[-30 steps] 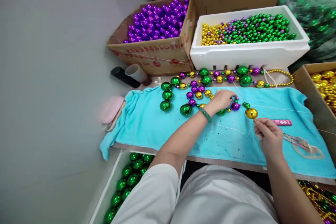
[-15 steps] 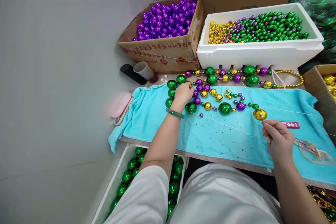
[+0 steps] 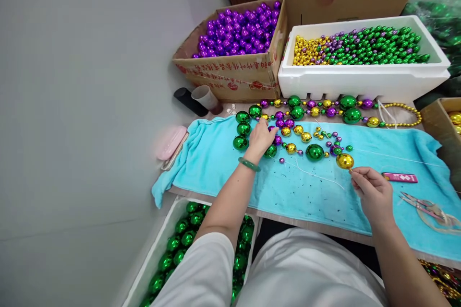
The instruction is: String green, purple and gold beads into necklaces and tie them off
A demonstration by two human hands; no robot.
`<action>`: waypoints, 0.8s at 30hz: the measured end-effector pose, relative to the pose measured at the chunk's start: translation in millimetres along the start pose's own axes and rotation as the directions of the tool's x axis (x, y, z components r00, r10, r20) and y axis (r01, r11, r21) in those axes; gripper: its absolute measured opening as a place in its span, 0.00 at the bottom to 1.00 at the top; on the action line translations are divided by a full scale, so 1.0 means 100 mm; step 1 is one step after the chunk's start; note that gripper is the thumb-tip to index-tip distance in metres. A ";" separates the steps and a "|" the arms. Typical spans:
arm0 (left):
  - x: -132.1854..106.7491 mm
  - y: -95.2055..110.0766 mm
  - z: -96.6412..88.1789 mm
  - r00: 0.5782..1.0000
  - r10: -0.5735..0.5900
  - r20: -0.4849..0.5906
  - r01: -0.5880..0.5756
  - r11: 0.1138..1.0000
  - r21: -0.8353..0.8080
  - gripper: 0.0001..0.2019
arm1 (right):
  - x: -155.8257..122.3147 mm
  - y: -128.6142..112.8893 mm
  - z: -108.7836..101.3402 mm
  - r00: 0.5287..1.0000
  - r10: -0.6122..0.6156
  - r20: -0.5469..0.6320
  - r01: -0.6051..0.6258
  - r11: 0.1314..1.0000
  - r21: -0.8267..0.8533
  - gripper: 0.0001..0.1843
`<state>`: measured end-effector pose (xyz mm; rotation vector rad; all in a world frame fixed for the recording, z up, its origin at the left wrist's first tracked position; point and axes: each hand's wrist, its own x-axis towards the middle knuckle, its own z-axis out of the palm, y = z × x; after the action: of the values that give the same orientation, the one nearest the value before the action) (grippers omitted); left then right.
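Resting on the towel (image 3: 306, 196), the gold ball (image 3: 345, 160) meets the right hand (image 3: 372, 193), grip pinched tight around the string (image 3: 313, 174). Over loose beads (image 3: 298, 129), the left hand (image 3: 261, 138): grip hidden, cannot tell. Bare cloth lies open along the near edge.

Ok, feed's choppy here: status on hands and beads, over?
Left hand on loose beads, grip unclear. Right hand pinching thread beside gold bead. Scissors lie apart on towel.

A cardboard box (image 3: 230, 74) is holding purple balls beside a white foam box (image 3: 360, 81) holding gold, purple and green beads. 2 tubes (image 3: 204, 98) are lying by the cardboard. A pink case (image 3: 171, 143) is lying beside the turquoise towel (image 3: 216, 168).
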<state>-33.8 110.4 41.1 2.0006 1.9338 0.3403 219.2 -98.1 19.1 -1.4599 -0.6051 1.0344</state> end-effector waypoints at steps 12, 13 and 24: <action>-0.08 0.10 -0.25 0.921 0.087 0.380 0.374 0.070 -0.925 0.09 | -0.12 0.01 0.11 0.989 -0.097 0.113 0.110 0.988 -0.109 0.11; -0.14 0.13 -0.27 0.905 0.121 0.409 0.416 -0.039 -0.909 0.09 | -0.12 0.01 0.14 0.985 -0.107 0.131 0.124 0.985 -0.123 0.10; -0.42 0.26 -0.25 0.871 0.207 0.445 0.484 -0.206 -0.851 0.13 | -0.15 -0.01 0.25 0.975 -0.084 0.207 0.124 0.975 -0.184 0.10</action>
<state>-22.0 70.1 77.1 0.4965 0.7557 0.8866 190.7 -98.1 26.1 -1.4866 -0.9404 1.0682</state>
